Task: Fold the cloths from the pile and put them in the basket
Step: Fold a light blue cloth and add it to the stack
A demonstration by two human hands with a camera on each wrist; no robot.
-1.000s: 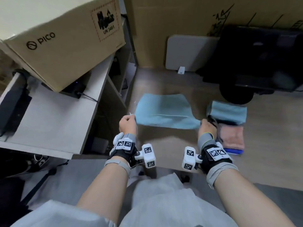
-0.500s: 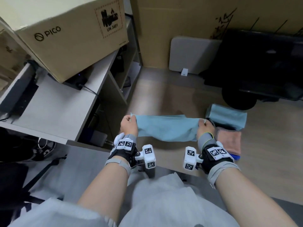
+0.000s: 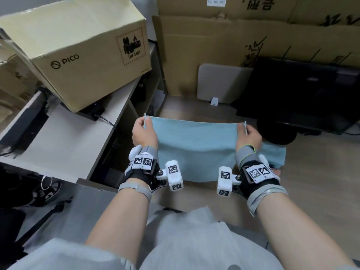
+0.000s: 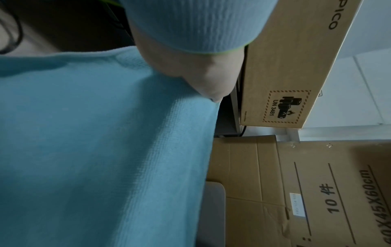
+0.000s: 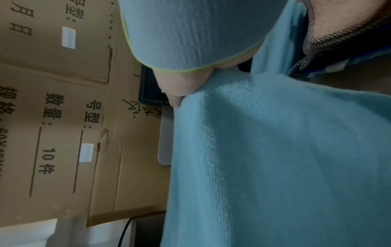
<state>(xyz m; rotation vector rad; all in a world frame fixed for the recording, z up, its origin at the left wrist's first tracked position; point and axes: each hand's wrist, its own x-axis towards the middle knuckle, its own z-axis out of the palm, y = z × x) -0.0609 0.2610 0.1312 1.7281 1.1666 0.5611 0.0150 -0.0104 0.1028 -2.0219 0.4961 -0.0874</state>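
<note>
A light blue cloth [image 3: 196,149] hangs spread flat in the air above the wooden floor, its top edge stretched level between its two upper corners and its lower edge hanging free. Behind its right side lies the pile: a folded blue cloth [image 3: 276,154] on top, with a brownish one [image 5: 347,18] beneath it.
</note>
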